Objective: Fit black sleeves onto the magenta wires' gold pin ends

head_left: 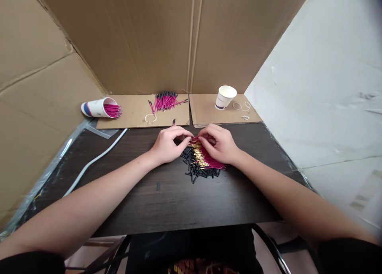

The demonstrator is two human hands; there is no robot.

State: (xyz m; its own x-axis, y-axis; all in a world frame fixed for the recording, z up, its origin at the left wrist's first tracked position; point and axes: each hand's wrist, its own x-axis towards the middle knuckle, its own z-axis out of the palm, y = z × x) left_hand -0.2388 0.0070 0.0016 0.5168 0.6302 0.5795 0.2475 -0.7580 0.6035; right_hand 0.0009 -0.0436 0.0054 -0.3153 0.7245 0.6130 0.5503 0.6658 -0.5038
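The wire pile [210, 159], magenta strands with gold-coloured ends, lies on the dark counter [179, 210], bordered on its left and near sides by loose black tubes [194, 172]. At the pile's far edge the left hand [171, 144] and right hand [219, 144] face each other, slightly apart, thumbs and fingers bent inward to a pinch; whether a strand is gripped between them is too small to tell.

To the pile's left and nearer is a small dark strip [158, 186]; farther left runs a white cable [98, 156]. Beyond the pile, to its left, a cardboard sheet [131, 107] bears a dark-tipped bundle [165, 102] and a pale ring [150, 118]. Well left of the pile, a tipped cup [94, 108] holds more magenta wires [112, 110]. Beyond the pile, to its right, stand an upright paper cup [225, 98] and, beside that, thin white bands [245, 106].
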